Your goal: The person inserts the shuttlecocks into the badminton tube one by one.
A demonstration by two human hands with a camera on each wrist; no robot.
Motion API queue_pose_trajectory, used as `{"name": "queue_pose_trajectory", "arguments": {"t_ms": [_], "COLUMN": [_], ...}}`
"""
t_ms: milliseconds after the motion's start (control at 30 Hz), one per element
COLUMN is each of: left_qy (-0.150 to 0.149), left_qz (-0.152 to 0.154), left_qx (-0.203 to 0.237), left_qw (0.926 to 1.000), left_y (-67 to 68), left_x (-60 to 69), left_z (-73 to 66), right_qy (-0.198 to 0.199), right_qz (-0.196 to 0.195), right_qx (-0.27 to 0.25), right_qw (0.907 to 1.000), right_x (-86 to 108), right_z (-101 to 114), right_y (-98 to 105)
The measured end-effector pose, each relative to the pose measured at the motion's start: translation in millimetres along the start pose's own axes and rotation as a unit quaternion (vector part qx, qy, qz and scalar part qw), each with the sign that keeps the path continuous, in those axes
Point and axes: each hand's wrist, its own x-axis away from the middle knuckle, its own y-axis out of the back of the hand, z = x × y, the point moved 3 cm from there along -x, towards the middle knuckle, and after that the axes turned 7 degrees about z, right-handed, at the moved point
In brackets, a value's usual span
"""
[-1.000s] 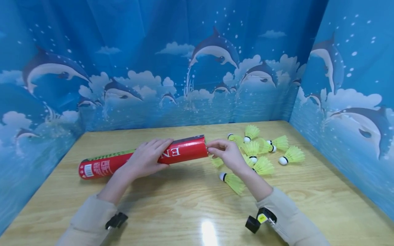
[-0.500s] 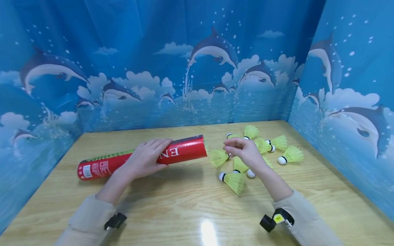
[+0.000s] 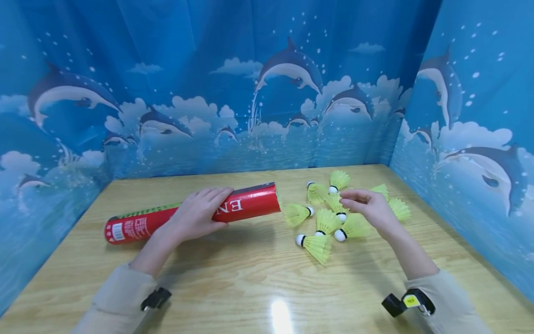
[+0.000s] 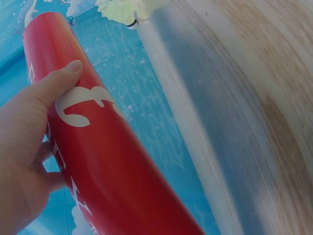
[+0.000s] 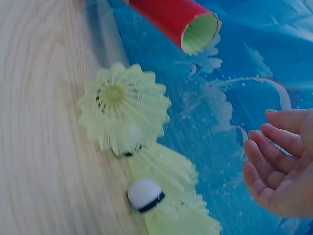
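The head view looks forward and down over the tube point(image 3: 250, 202), the left-wrist view closely along it, the right-wrist view toward its open end point(image 5: 200, 33); all include it.

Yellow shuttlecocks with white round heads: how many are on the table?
9 in the head view: two shuttlecocks at the back, four in the middle, one in front and two partly covered by the bare right hand. More may be hidden behind it.
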Motion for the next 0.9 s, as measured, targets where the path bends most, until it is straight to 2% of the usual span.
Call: {"name": "queue_pose_trajectory", "arguments": {"t_ms": [200, 433, 700, 900], "left_qy": [-0.003, -0.008, -0.006, -0.011], "left_qz": [-0.001, 0.000, 0.003, 0.000], "left_qx": [-0.003, -0.002, 0.000, 0.002], "left_qw": [1.0000, 1.0000, 1.0000, 0.9999], "left_y": [-0.1, 0.8, 1.0, 1.8], "left_x": [0.6, 0.6, 0.7, 0.9], "left_z": [0.3, 0.9, 0.9, 0.6], "right_qy": [-0.019, -0.019, -0.058, -0.055], "right_qz": [-0.001, 0.012, 0.047, 0.072], "right_qx": [0.021, 0.044, 0.059, 0.060], "right_qw": [0.9996, 0.9988, 0.9955, 0.9941], "right_x": [6.7, 8.6, 7.9, 7.6], "right_z": [-19.1, -39.7, -57.5, -66.0], "right_y": [18.2, 33.4, 35.3, 31.3]}}
